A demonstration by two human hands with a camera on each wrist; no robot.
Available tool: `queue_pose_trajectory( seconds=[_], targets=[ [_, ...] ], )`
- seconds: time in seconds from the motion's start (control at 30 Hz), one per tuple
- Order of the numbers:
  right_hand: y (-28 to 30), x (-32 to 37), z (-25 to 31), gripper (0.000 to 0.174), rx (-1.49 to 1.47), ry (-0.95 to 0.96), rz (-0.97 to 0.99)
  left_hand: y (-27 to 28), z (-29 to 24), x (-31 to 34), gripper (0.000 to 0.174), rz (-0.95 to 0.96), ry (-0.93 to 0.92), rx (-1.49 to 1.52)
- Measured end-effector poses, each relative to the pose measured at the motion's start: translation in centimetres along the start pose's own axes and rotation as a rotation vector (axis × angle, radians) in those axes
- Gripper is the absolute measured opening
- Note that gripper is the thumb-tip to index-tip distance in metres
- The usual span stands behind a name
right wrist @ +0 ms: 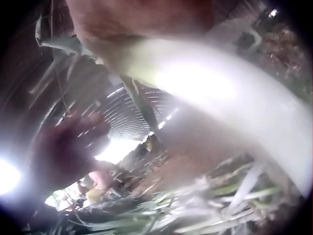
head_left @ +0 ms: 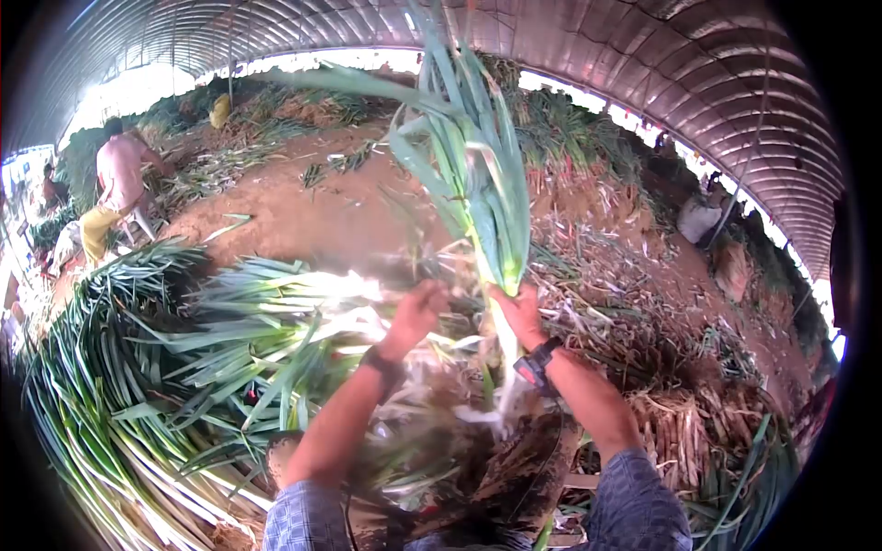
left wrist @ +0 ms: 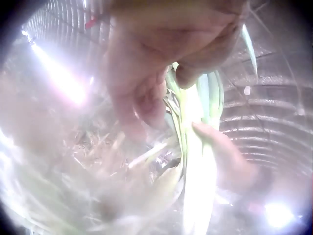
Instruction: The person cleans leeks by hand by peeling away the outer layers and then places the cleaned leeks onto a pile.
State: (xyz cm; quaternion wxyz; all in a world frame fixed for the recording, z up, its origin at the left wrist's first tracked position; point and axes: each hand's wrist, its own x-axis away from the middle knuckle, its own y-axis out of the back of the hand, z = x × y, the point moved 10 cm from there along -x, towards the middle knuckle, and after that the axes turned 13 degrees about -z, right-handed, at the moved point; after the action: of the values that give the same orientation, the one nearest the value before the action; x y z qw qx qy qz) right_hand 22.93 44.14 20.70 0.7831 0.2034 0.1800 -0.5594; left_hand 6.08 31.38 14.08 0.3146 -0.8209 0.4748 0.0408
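Note:
In the head view, my right hand (head_left: 522, 312) grips a large green onion (head_left: 505, 220) around its pale stalk. Its broad green leaves rise upward, while the white root end hangs down past the wrist. To the left of the stalk, my left hand (head_left: 421, 317) is held apart with loosely bent fingers and is blurred. The left wrist view shows the left thumb and fingers (left wrist: 146, 103) spread from each other, close over the onion's stalk (left wrist: 195, 147). In the right wrist view, the white stalk (right wrist: 210, 83) passes below the right palm (right wrist: 142, 19).
Untrimmed green onions (head_left: 119, 386) lie heaped at the left, and onions with pale stalks (head_left: 303, 303) lie beyond my left arm. Bundled stalks (head_left: 684, 441) sit at the right. Peelings (head_left: 625, 321) litter the soil. Another person (head_left: 119, 184) works at the far left.

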Motion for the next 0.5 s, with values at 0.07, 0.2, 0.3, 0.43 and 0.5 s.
queue_pose_trajectory(
  seconds=[0.07,0.2,0.3,0.43,0.5],
  targets=[
    [-1.8,2.1,-0.6,0.033,-0.081,-0.123,0.025,-0.5,-0.2,0.0,0.042,0.036,-0.074,-0.091],
    [-5.1,5.7,-3.6,0.024,-0.143,-0.154,0.143,-2.5,-3.2,2.4,0.057,0.027,0.054,-0.307],
    [-5.7,7.9,-3.3,0.027,-0.227,-0.184,0.152,-0.1,-0.1,2.5,0.058,0.003,0.242,-0.612],
    [-6.0,9.1,-3.0,0.029,-0.261,-0.195,0.154,3.2,4.1,2.5,0.044,-0.078,0.132,-0.548],
    [-6.0,9.5,-3.5,0.027,-0.23,-0.159,0.17,2.6,3.3,3.7,0.035,-0.13,0.172,-0.547]
  ],
)
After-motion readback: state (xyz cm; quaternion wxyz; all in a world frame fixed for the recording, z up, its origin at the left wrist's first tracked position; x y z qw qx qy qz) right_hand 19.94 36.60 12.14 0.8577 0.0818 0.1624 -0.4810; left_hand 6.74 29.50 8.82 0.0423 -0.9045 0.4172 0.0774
